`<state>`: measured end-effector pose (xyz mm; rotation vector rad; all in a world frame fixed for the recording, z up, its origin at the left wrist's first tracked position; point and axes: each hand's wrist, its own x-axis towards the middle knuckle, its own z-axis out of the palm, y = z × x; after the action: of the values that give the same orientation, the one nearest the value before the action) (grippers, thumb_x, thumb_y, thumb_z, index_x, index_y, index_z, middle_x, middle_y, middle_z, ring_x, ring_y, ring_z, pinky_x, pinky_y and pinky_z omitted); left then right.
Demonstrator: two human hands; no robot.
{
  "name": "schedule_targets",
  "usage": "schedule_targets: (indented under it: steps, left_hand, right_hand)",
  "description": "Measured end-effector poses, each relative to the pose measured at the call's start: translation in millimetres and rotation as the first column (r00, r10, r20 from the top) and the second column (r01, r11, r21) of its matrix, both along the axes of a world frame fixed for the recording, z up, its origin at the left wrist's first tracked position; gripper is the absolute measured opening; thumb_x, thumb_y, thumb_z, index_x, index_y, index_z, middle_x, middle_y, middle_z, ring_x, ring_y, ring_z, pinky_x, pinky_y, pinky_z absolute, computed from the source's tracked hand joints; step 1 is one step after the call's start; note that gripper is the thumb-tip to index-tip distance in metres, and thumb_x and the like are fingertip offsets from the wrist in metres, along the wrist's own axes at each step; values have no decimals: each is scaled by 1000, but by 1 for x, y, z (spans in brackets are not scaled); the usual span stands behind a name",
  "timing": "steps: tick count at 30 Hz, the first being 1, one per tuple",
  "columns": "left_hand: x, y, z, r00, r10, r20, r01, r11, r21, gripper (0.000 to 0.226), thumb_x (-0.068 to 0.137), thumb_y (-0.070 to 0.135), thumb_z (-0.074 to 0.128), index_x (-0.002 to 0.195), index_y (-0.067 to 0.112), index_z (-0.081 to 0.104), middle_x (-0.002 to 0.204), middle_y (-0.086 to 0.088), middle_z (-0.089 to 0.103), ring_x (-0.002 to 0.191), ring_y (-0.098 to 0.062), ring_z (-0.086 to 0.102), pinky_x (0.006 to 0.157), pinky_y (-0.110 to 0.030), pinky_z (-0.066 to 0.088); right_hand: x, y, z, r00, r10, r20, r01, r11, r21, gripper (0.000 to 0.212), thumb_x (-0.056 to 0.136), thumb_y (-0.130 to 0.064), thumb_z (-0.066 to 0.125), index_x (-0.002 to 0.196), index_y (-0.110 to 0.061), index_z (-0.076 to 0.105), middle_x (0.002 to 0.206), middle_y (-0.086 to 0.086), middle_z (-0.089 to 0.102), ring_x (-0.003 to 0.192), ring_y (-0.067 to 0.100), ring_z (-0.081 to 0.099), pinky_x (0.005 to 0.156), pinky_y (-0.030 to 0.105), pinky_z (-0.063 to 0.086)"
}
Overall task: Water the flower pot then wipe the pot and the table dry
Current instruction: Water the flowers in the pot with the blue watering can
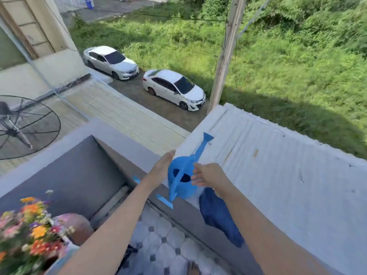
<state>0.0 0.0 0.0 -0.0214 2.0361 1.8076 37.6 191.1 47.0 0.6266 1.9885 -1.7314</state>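
A blue plastic watering can (183,175) stands on top of the balcony wall (178,213), spout pointing away over the roof. My left hand (161,168) is flat and open at the can's left side, fingers together and extended. My right hand (206,174) is open at the can's right side, fingers close to its top opening; neither hand grips it. A dark blue cloth (218,217) hangs over the wall just right of the can. The flower pot (75,227) with colourful flowers (29,233) sits at the lower left, blurred.
A white corrugated roof (278,175) lies beyond the wall on the right. Tiled balcony floor (160,241) is below. Strips of blue tape (164,201) stick to the wall. A black satellite dish (21,126) is at left. Two white cars are parked far below.
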Motion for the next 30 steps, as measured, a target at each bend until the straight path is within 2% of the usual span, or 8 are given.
schedule_targets:
  steps: [3, 7, 10, 12, 16, 20, 24, 30]
  left_hand:
    - [7, 4, -28, 999, -2, 35, 4, 999, -52, 57, 96, 65, 34, 146, 38, 40, 151, 17, 41, 138, -3, 38, 117, -34, 26]
    - [14, 15, -49, 988, 147, 55, -147, 989, -10, 42, 102, 40, 40, 144, 39, 40, 149, 11, 45, 133, -12, 47, 113, -43, 36]
    - [19, 19, -46, 976, 199, 90, -201, 980, 16, 41, 104, 32, 42, 145, 38, 40, 118, 4, 66, 102, -11, 63, 95, -34, 50]
    - [22, 19, -43, 969, 230, 90, -231, 973, 0, 42, 103, 30, 45, 144, 36, 41, 112, 2, 68, 101, -12, 64, 95, -35, 50]
    - [41, 16, -36, 939, 341, 37, -341, 940, -7, 37, 102, 19, 49, 138, 22, 47, 100, 4, 66, 78, 0, 62, 87, -24, 53]
    - [74, -3, -32, 896, 440, -54, -439, 898, 33, 38, 93, 39, 60, 130, 35, 54, 117, 11, 69, 107, -5, 63, 101, -36, 48]
    - [109, -28, -14, 813, 580, -46, -567, 808, 161, 52, 84, 55, 67, 127, 29, 58, 112, 5, 70, 108, -16, 63, 95, -33, 48]
    - [176, -86, 23, 635, 772, -26, -730, 610, 307, 41, 89, 47, 58, 127, 33, 56, 127, 6, 66, 122, -17, 59, 101, -41, 48]
  right_hand:
    - [6, -12, -23, 1000, -11, 16, 12, 999, -52, 37, 96, -35, 63, 95, 1, 71, 89, 18, 77, 71, 24, 74, 68, 29, 62]
    - [5, -27, -43, 995, -90, 43, 99, 961, -258, 26, 101, -22, 57, 98, -1, 70, 88, 15, 75, 77, 24, 73, 72, 28, 61]
    - [-2, -29, -38, 989, -136, 52, 145, 899, -414, 27, 102, -17, 53, 111, 4, 67, 98, 19, 76, 91, 30, 74, 83, 35, 61]
    - [-4, -32, -32, 990, -130, 57, 142, 874, -464, 30, 103, -21, 53, 112, 5, 64, 90, 18, 77, 84, 29, 75, 76, 35, 61]
    - [-4, -41, -18, 999, 45, 23, -34, 936, -349, 24, 98, -12, 55, 103, 9, 63, 78, 17, 74, 70, 27, 73, 59, 27, 57]
    - [-4, -59, 16, 964, 261, -57, -267, 934, -236, 9, 93, -4, 55, 94, 2, 61, 70, 19, 67, 60, 29, 68, 54, 30, 57]
    - [10, -92, 62, 857, 506, -93, -514, 851, -108, 10, 90, -9, 54, 82, -3, 55, 59, 14, 55, 44, 27, 51, 46, 30, 44]
    - [54, -163, 108, 699, 704, -126, -711, 702, -19, 9, 90, -17, 55, 87, -12, 48, 60, 3, 42, 38, 16, 27, 39, 20, 24]
